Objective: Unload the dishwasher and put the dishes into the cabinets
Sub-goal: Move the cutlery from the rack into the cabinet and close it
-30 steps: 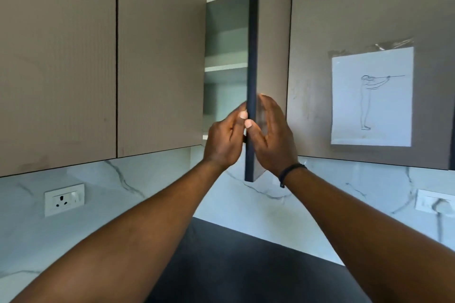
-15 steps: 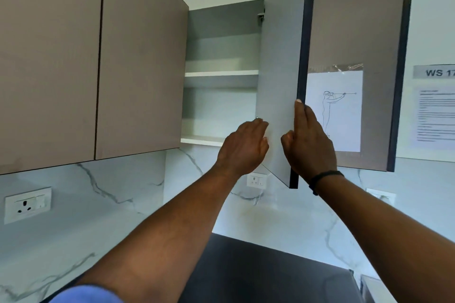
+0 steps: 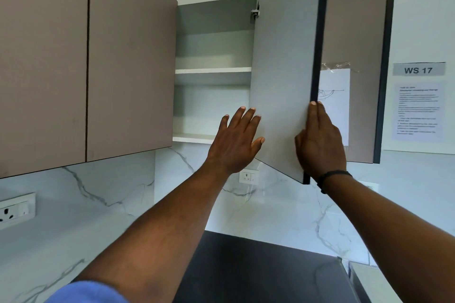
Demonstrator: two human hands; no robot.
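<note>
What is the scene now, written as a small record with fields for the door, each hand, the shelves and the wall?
door: cabinet door swung open, its dark edge toward the camera
left hand: left hand flat with fingers spread, at the door's inner face
right hand: right hand grips the door's free edge, fingers behind it
shelves: two shelves in view, nothing seen on them
wall: sign reading WS 17, above a printed sheet
dishes: none in view
</note>
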